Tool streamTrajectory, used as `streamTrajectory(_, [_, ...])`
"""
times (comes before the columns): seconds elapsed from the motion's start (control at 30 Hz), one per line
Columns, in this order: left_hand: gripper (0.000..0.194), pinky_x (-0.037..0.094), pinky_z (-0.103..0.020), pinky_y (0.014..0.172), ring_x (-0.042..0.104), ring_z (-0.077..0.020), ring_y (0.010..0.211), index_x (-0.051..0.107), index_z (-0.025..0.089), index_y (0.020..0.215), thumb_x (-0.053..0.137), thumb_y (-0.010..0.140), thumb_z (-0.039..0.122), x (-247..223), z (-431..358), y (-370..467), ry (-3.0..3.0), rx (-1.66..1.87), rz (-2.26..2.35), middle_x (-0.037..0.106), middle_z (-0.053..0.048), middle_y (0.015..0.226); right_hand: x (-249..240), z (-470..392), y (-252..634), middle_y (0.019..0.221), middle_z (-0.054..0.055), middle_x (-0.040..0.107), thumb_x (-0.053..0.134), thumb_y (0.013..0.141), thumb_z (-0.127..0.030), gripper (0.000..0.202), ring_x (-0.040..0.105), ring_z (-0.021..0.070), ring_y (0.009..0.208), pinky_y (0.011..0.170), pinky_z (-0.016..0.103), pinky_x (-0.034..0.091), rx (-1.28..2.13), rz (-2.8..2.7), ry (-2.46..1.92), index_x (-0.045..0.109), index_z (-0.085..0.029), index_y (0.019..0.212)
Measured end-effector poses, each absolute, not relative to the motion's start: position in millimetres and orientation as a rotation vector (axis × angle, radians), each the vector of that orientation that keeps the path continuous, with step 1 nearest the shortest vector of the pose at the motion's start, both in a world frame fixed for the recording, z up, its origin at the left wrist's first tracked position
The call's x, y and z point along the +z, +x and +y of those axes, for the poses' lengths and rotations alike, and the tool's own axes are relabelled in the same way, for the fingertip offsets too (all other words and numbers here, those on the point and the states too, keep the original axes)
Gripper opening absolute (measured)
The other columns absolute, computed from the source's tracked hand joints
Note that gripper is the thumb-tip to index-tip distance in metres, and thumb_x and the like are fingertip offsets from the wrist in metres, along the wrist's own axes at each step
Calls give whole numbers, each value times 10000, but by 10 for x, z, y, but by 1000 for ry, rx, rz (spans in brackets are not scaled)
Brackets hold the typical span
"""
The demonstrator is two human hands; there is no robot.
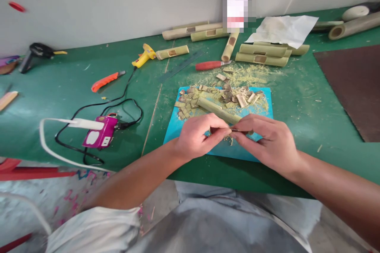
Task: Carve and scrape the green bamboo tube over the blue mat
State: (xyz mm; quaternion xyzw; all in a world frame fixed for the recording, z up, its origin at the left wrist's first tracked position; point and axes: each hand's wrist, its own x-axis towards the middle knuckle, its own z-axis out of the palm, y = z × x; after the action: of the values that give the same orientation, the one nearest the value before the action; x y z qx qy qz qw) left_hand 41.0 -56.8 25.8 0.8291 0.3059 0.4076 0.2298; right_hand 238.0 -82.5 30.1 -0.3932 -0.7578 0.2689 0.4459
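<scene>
My left hand (197, 134) and my right hand (271, 140) meet over the front of a blue mat (172, 128), fingertips almost touching. Both pinch a thin, dark brown piece (235, 129) that looks like a bamboo chip; the fingers hide most of it. Just behind my hands, a bamboo tube (218, 110) lies slanted across the mat. Around it are bamboo chips (184, 110) and pale shavings. Beyond the mat rests a red-handled knife (209, 65) with a short blade.
Notched bamboo tubes (261, 59) lie along the back, some under white paper (285, 29). To the left are an orange utility knife (107, 81), a yellow glue gun (144, 56) and a purple power socket (101, 132) with cords. A dark brown sheet (350, 87) covers the right side.
</scene>
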Motion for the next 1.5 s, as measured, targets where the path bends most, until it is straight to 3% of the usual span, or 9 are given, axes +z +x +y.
streamTrajectory(0.47, [170, 442, -174, 533, 565, -70, 541, 624, 164, 809, 587, 930, 276, 260, -598, 426, 2221, 1076, 913, 650, 12, 638, 344, -823, 2367, 709, -20, 674, 615, 840, -152, 98, 606, 94, 623, 582, 222, 475, 739, -1880, -1063, 629, -222, 772])
streamTrajectory(0.87, [92, 467, -146, 539, 569, -51, 510, 601, 149, 851, 576, 933, 183, 227, -584, 452, 2060, 1147, 795, 605, 45, 580, 276, -816, 2357, 792, 5, 709, 646, 840, -202, 30, 642, 114, 663, 614, 257, 530, 683, -1865, -1028, 648, -232, 839])
streamTrajectory(1.2, [86, 474, -172, 559, 571, -63, 551, 603, 162, 859, 584, 928, 210, 209, -570, 455, 2098, 1142, 834, 646, 21, 675, 302, -815, 2372, 732, -5, 690, 618, 861, -207, 92, 618, 108, 634, 594, 251, 501, 776, -1852, -1066, 644, -224, 774])
streamTrajectory(1.5, [253, 379, -196, 515, 500, -72, 509, 578, 159, 725, 537, 950, 267, 231, -529, 453, 2177, 1000, 879, 568, 29, 567, 297, -809, 2374, 670, -22, 643, 630, 850, -251, 148, 566, 99, 604, 570, 243, 441, 909, -1794, -1170, 613, -215, 707])
